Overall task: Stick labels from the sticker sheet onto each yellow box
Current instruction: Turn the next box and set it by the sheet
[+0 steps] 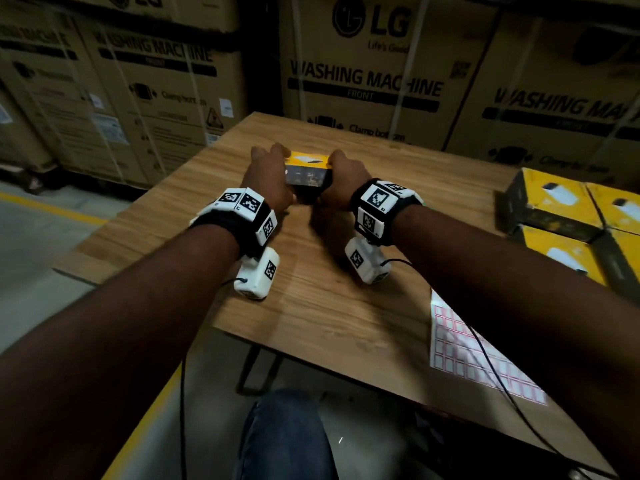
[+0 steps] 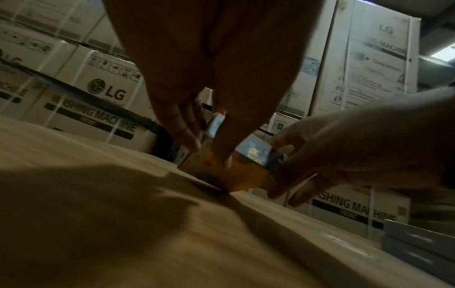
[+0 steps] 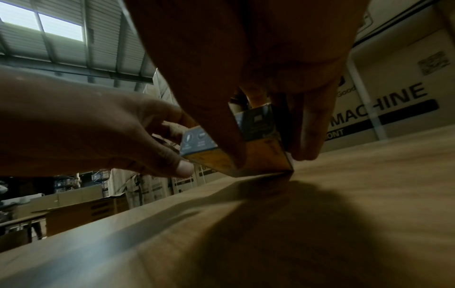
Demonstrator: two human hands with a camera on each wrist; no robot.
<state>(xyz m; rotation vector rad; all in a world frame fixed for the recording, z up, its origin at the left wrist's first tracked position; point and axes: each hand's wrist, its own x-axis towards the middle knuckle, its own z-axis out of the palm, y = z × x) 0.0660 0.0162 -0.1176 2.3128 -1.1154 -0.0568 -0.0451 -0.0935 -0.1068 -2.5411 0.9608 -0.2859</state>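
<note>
A small yellow box [image 1: 307,168] with dark printed sides sits tilted on the wooden table [image 1: 329,306], one lower edge touching the wood. My left hand [image 1: 268,174] grips its left side with thumb and fingers. My right hand [image 1: 341,176] grips its right side. In the left wrist view the yellow box [image 2: 236,171] shows between the left hand [image 2: 211,136] and the right hand [image 2: 295,175]. In the right wrist view the box [image 3: 246,152] is pinched by the right hand [image 3: 265,146], with the left hand [image 3: 172,152] on its far end. The sticker sheet [image 1: 464,344] lies at the right under my right forearm.
Several more yellow boxes [image 1: 568,216] are stacked at the table's right edge. Large washing machine cartons [image 1: 367,64] stand behind the table. The table's front edge and a knee in jeans [image 1: 287,438] are below. A cable runs across the sticker sheet.
</note>
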